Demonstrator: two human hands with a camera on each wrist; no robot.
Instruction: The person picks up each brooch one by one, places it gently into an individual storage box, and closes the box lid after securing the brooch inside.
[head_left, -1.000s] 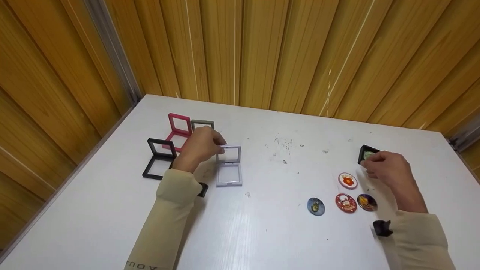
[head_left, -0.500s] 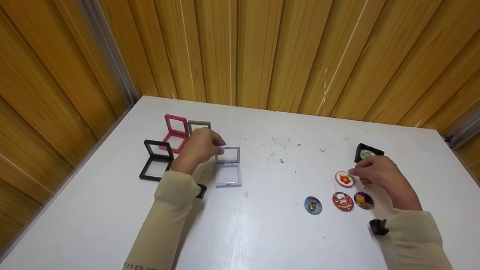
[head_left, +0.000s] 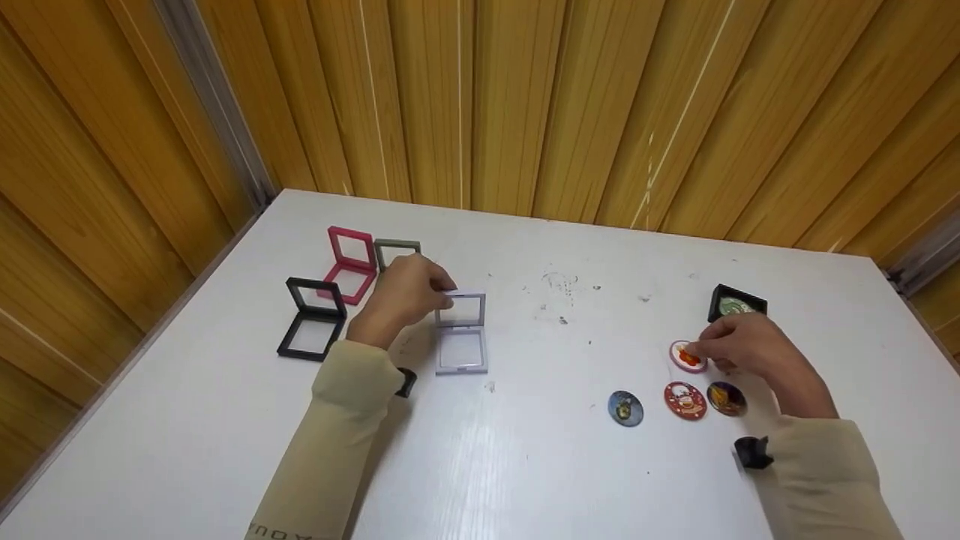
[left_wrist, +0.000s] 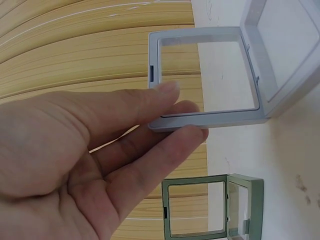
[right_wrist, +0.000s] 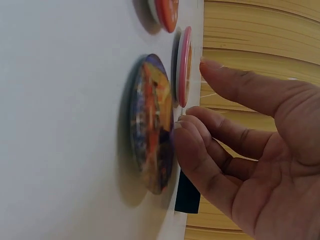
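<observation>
My left hand (head_left: 405, 294) pinches the upper left corner of a pale lavender display frame (head_left: 462, 350) between thumb and fingers. The frame is unfolded, its lower half on the table and its raised half (left_wrist: 155, 110) in my fingers. On the right, my right hand (head_left: 750, 349) is over a round badge with a red flower (head_left: 684, 358). In the right wrist view the thumb is apart from this pink-rimmed badge (right_wrist: 185, 67), and the fingertips are close to its edge; contact is unclear. Near the hand lie a red badge (head_left: 685, 400), an orange and dark badge (head_left: 726, 399) and a blue badge (head_left: 625, 409).
Left of my left hand stand unfolded frames: a black one (head_left: 311, 337), a pink one (head_left: 351, 236) and a green one (head_left: 397, 244), partly hidden in the head view. Behind my right hand is a black frame (head_left: 742, 295) with a green badge (head_left: 733, 306). A wood-patterned wall (head_left: 502, 112) rises behind the table.
My right hand has moved away from the black frame with the green badge, toward me and leftward to the flower badge. The left hand keeps its hold on the lavender frame.
</observation>
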